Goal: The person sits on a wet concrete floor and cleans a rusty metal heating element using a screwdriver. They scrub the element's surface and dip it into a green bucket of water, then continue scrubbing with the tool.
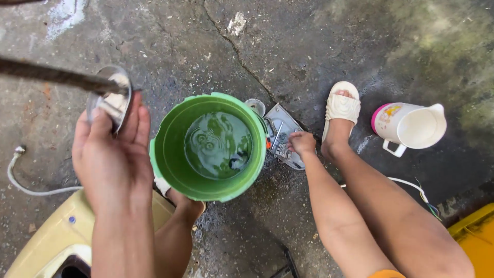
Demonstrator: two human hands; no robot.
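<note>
View from above of a person crouched on a cracked, damp concrete floor [288,46], working over a green bucket [208,146] that sits between their feet and holds dark water with ripples on its surface.

The left hand [113,154] is raised near the camera, left of the bucket. Its fingers [136,121] are curled upward and closed around the back of a small round metal piece [109,98], shiny and dish-like, gripped at its lower edge. A dark, rusty rod [51,76] runs in from the left edge and meets the metal piece; whether it is joined to it cannot be told.

The right hand [302,142] is low, just right of the bucket, resting on a flat grey metal plate [282,135] with small fittings, which lies on the floor touching the bucket's side. Its fingers are bent and bunched down on the plate; whether they pinch a small part there cannot be made out.

The work looks like cleaning or taking apart pieces of a small appliance, with one piece held up and another steadied on the floor. A next move would call for a firm grip on the wet, slippery metal.

Nearby: a white jug with a pink band [409,125] on its side to the right, a foot in a cream sandal [340,108] beside the plate, a white cable [31,188] at left, a pale yellow casing [56,237] at lower left, and a yellow container [476,237] at lower right
</note>
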